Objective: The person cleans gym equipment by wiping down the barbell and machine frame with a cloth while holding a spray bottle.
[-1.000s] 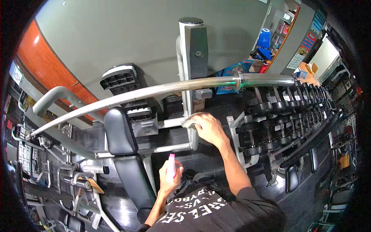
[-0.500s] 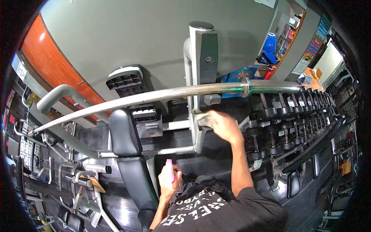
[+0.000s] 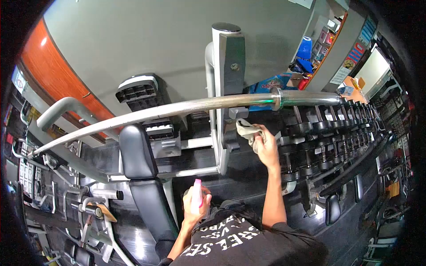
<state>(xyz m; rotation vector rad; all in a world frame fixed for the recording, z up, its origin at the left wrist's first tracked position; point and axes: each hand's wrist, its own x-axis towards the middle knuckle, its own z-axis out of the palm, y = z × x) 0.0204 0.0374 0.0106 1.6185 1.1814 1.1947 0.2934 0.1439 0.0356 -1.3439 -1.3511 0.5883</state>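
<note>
My left hand (image 3: pixel 194 208) is closed round a spray bottle with a white and pink top (image 3: pixel 197 190), held low in front of my shirt. In my right hand (image 3: pixel 267 150) is a crumpled pale cloth (image 3: pixel 248 131), gripped by the fingers and apart from the bench frame. Just left of the cloth stands the upright post (image 3: pixel 231 66) of the bench press. A long metal barbell (image 3: pixel 186 106) crosses in front of the post, above both hands. The bench's black padded seat and back (image 3: pixel 138 153) lie to the left of my left hand.
Dumbbells (image 3: pixel 326 128) fill a two-tier rack to the right. A blue printed bag (image 3: pixel 270 85) sits behind the bar. A black plate holder (image 3: pixel 140 91) stands by the grey wall. More gym machines (image 3: pixel 95 210) occupy the lower left.
My right hand has drawn back from the post, slightly right and down, with the cloth now showing more fully. The left hand still holds the spray bottle. The view has shifted slightly.
</note>
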